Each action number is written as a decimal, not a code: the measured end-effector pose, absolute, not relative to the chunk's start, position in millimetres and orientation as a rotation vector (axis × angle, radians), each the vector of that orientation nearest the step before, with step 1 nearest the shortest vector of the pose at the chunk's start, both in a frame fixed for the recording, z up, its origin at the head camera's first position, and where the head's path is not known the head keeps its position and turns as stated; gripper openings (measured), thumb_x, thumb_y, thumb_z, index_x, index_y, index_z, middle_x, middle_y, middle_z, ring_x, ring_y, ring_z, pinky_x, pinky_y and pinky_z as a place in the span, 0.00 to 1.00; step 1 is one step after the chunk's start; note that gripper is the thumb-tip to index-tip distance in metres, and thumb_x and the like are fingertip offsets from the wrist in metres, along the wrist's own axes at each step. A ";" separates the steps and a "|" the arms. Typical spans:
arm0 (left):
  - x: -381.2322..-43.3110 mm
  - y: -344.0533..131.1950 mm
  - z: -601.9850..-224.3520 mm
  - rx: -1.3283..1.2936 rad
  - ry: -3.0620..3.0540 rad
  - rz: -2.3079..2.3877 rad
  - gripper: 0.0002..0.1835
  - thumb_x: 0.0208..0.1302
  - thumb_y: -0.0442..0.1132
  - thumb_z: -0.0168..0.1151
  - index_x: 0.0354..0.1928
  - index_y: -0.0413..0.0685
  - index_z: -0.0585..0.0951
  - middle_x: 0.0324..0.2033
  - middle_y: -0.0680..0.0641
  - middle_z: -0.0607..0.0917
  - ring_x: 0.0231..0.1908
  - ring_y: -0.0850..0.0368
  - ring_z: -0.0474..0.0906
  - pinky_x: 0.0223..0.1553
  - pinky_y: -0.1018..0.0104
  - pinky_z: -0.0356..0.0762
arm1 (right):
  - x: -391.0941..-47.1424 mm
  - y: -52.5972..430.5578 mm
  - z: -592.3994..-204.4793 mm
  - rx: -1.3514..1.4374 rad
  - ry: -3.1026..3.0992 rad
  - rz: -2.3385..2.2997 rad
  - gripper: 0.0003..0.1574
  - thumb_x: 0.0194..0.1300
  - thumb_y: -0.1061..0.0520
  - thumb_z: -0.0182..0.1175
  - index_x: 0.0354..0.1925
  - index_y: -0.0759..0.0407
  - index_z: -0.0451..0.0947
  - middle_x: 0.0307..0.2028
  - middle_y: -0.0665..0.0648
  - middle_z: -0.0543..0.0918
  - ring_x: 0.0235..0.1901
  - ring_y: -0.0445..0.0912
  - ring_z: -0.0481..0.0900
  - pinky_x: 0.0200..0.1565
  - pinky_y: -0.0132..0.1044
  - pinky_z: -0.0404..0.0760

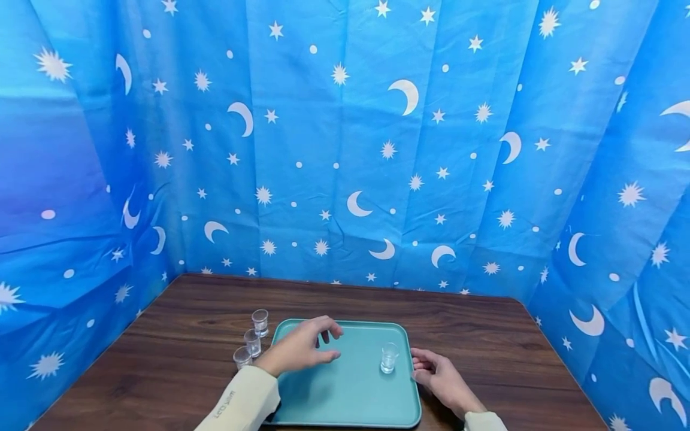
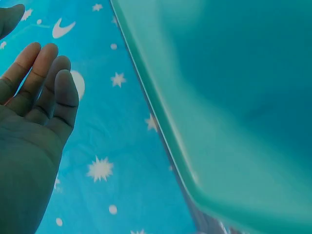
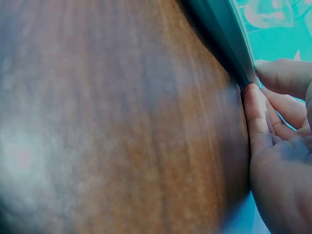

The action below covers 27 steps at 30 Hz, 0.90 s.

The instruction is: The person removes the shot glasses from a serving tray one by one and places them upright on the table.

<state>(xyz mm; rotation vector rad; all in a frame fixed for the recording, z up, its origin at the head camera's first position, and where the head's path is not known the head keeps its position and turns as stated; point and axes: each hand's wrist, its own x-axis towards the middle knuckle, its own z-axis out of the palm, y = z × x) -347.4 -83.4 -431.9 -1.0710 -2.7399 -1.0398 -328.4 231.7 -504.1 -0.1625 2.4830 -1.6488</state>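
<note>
A turquoise rectangular tray (image 1: 358,398) lies on the table. One small clear shot glass (image 1: 389,358) stands on its right part. Over the tray's left half reaches my left hand (image 1: 303,348), thumb and fingers apart and loosely bent, holding nothing; the left wrist view shows the bare palm. At the right rim, my right hand (image 1: 444,382) pinches the tray's edge. In the right wrist view the thumb (image 3: 282,75) lies on the rim's upper side, with a finger against its outer side.
Three more shot glasses stand in a row left of the tray: a far one (image 1: 260,323), a middle one (image 1: 252,343) and a near one (image 1: 242,357), close to the left forearm. Blue curtains (image 1: 345,131) with stars and moons surround the dark wooden table (image 1: 162,359).
</note>
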 end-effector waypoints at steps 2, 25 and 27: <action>-347.7 -73.7 -432.9 -1.086 -2.745 -1.054 0.16 0.50 0.50 0.61 0.42 0.60 0.73 0.37 0.58 0.74 0.35 0.59 0.71 0.30 0.71 0.70 | -328.3 231.9 -504.5 -0.168 2.486 -1.648 0.31 0.53 0.61 0.58 0.56 0.64 0.64 0.39 0.55 0.74 0.38 0.47 0.71 0.35 0.38 0.72; -355.8 -3.1 -455.5 -0.965 -2.881 -1.028 0.20 0.48 0.49 0.64 0.43 0.53 0.74 0.34 0.59 0.74 0.32 0.64 0.70 0.29 0.71 0.69 | -329.1 235.9 -504.2 -0.231 2.460 -1.689 0.31 0.54 0.60 0.57 0.57 0.64 0.63 0.41 0.57 0.74 0.38 0.47 0.71 0.35 0.38 0.72; -356.1 1.4 -456.2 -0.945 -2.892 -1.031 0.20 0.47 0.49 0.64 0.43 0.54 0.74 0.33 0.60 0.73 0.31 0.65 0.69 0.28 0.71 0.69 | -328.4 235.6 -504.7 -0.240 2.454 -1.699 0.31 0.54 0.61 0.57 0.57 0.64 0.63 0.40 0.57 0.74 0.38 0.48 0.71 0.33 0.38 0.72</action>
